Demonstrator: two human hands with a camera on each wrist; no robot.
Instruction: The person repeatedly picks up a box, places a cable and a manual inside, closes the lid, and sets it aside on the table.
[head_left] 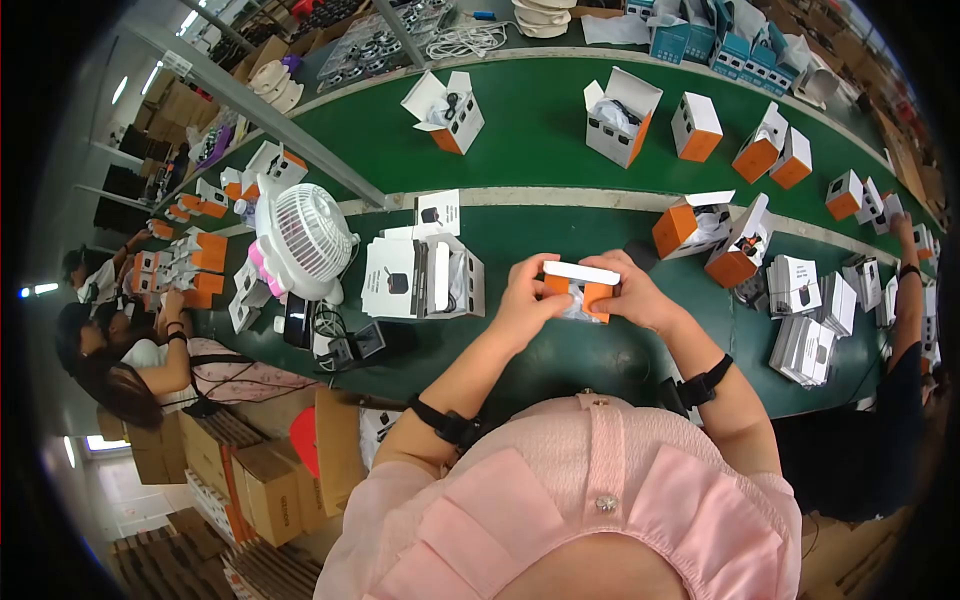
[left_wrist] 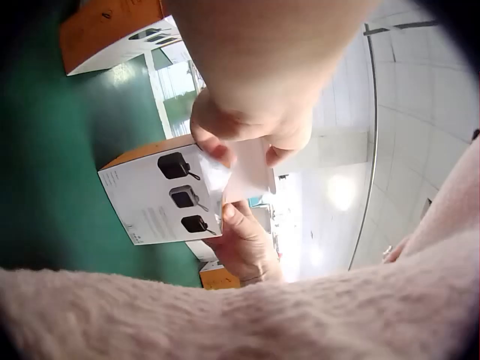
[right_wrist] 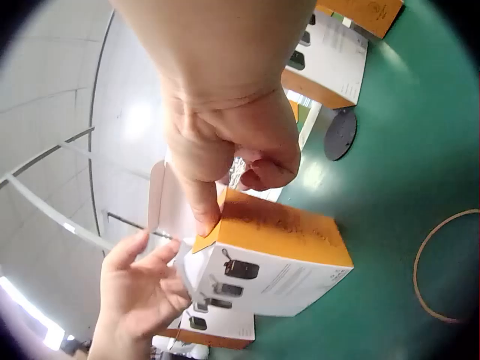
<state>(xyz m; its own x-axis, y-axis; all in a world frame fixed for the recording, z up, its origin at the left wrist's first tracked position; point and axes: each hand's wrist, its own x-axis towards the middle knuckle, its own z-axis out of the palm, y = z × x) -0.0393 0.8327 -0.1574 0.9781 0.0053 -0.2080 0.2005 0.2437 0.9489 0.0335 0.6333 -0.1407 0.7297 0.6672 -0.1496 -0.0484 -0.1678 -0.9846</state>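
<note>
One box (left_wrist: 154,199), orange and white with its lid (head_left: 582,272) raised, is clamped between both hands at the near middle of a green table (head_left: 540,355). The left hand (head_left: 530,298) grips it at the lid; the right hand (head_left: 645,298) holds the opposite side, thumb on an orange edge. A dark disc (right_wrist: 341,135) lies just beyond the right hand. Two open boxes (head_left: 737,265) and white cartons (head_left: 803,350) stand right, a fan (head_left: 312,235) left, more boxes (head_left: 612,138) along the far shelf (head_left: 530,120).
</note>
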